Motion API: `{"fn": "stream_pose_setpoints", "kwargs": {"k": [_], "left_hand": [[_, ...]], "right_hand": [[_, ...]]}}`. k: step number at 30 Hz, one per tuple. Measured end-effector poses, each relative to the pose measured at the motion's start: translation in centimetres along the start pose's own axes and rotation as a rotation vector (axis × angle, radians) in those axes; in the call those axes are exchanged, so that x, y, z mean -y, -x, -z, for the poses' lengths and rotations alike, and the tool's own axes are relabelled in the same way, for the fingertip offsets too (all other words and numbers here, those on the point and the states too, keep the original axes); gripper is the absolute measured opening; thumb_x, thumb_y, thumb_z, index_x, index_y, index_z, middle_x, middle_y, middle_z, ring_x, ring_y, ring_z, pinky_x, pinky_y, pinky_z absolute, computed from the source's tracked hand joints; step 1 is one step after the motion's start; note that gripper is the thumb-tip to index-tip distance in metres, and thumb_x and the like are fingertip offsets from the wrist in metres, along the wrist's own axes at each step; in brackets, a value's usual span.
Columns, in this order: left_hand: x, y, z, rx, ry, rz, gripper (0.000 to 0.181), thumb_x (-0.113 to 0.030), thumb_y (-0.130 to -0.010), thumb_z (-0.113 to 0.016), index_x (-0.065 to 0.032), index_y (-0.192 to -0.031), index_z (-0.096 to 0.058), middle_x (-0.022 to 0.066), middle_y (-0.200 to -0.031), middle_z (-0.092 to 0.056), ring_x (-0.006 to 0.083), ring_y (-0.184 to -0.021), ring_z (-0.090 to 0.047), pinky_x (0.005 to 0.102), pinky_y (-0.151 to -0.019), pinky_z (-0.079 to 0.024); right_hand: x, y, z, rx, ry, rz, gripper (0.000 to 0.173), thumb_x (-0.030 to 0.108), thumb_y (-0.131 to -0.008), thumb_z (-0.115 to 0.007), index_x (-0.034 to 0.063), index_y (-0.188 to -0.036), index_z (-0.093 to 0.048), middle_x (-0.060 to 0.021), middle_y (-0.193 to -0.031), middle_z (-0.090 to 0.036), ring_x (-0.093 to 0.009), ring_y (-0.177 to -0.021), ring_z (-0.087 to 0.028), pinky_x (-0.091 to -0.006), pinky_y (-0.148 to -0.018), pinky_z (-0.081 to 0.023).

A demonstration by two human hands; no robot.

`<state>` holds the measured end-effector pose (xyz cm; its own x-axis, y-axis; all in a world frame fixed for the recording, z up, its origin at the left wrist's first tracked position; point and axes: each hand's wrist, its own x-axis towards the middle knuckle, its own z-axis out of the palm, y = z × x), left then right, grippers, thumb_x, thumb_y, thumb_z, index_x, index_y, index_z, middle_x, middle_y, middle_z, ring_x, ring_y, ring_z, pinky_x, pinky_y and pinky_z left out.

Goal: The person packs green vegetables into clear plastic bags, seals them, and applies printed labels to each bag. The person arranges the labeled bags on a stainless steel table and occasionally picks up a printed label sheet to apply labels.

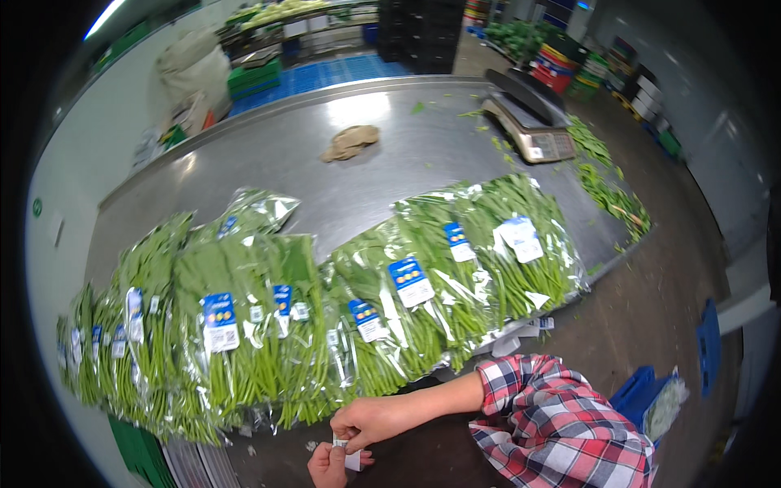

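In front of the steel table's near edge, my right hand (pixel 375 422) reaches in from the right and pinches the top of a small white label (pixel 352 457). Just below, my left hand (pixel 329 466) grips the same label between thumb and fingers, partly cut off by the picture's bottom rim. Bagged leafy greens (pixel 262 341) with long stems lie side by side along the table, right above both hands. Most clear bags carry a blue-and-white printed label (pixel 221 323), and some also have a small white sticker (pixel 256 313).
A steel table (pixel 293 171) bears a crumpled brown cloth (pixel 352 143) and a weighing scale (pixel 531 122). Loose leaves (pixel 610 195) lie along its right end. Green crates (pixel 137 451) stand low at left, a blue crate (pixel 640 396) at right. Black stacked crates (pixel 421 36) are behind.
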<state>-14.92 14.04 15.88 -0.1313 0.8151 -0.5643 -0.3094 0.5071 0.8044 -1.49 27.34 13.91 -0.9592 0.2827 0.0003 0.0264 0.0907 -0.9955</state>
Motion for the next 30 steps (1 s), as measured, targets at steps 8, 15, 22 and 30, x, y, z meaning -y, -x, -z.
{"fn": "stream_pose_setpoints", "kwargs": {"k": [8,15,22,30], "left_hand": [[-2.9,-3.0,-4.2,0.211,-0.301,0.013,0.027,-0.018,-0.089,-0.042,0.0064,-0.093,-0.052,0.0217,-0.083,-0.058,0.0282,-0.072,-0.056,0.0351,-0.065,-0.045],[-2.7,-4.0,-5.6,0.19,-0.249,0.022,0.032,-0.022,-0.089,-0.038,0.0065,-0.092,-0.053,0.0211,-0.082,-0.055,0.0304,-0.073,-0.054,0.0391,-0.065,-0.043],[-3.7,-3.6,-8.4,0.057,-0.331,-0.095,0.036,-0.023,-0.093,-0.032,0.0017,-0.079,-0.054,0.014,-0.072,-0.056,0.0226,-0.06,-0.055,0.0319,-0.059,-0.046],[-2.9,-4.1,-6.7,0.051,0.079,-0.091,0.026,-0.02,-0.09,-0.041,-0.0006,-0.082,-0.056,0.0062,-0.074,-0.053,0.0137,-0.066,-0.049,0.0265,-0.06,-0.041]], "right_hand": [[-0.6,10.3,4.6,-0.865,-0.077,-0.161,0.017,0.02,-0.079,-0.06,0.0042,-0.081,-0.056,-0.0042,-0.071,-0.056,-0.01,-0.066,-0.05,-0.0249,-0.06,-0.042],[0.4,31.7,21.2,-1.585,0.298,-0.478,0.019,0.02,-0.076,-0.062,0.0017,-0.08,-0.058,-0.0029,-0.064,-0.057,-0.01,-0.05,-0.052,-0.0245,-0.045,-0.043],[-6.8,34.5,26.9,-1.545,0.934,-0.943,0.043,0.041,-0.065,-0.068,-0.0005,-0.075,-0.06,-0.0156,-0.072,-0.061,-0.03,-0.066,-0.06,-0.0367,-0.063,-0.047],[-4.7,35.5,27.2,-1.346,0.274,-1.016,0.04,0.041,-0.073,-0.062,0.0015,-0.074,-0.057,-0.0056,-0.064,-0.055,-0.015,-0.051,-0.05,-0.0297,-0.049,-0.04]]}}
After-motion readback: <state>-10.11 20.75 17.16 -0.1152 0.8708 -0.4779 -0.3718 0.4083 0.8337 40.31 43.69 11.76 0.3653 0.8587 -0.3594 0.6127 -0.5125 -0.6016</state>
